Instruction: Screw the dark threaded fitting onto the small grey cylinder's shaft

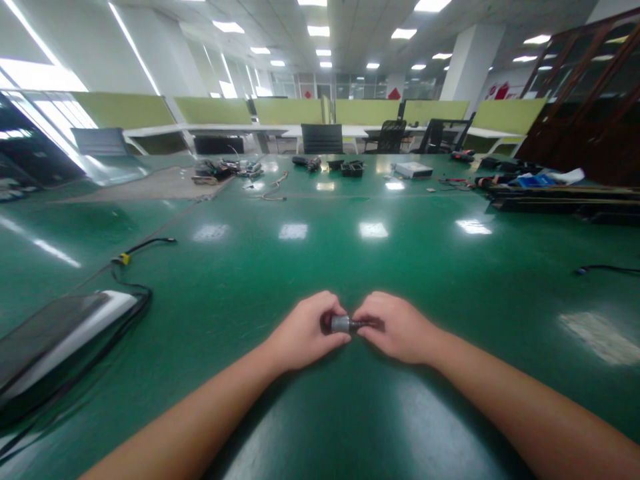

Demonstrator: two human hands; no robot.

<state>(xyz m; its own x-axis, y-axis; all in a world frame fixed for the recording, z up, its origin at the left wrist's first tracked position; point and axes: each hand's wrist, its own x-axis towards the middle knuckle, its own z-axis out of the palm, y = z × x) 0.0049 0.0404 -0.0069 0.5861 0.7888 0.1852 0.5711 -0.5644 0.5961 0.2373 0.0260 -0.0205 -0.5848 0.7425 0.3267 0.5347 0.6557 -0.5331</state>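
Observation:
A small silver cylinder (341, 324) with a dark narrow end lies level between my hands, just over the green tabletop (320, 267). My left hand (307, 331) is closed around its left part, thumb below and fingers above. On the other side my right hand (397, 328) pinches the thin dark end between thumb and fingers. The left end of the cylinder is partly hidden inside my left hand, and its exact kind is too small and blurred to tell.
At left sits a flat white-and-dark device (65, 333) with a black cable (145, 293) beside it. Another cable (607, 269) lies at the right edge. Farther back are electronic parts (220, 170), a silver box (413, 170) and stacked dark panels (555, 200).

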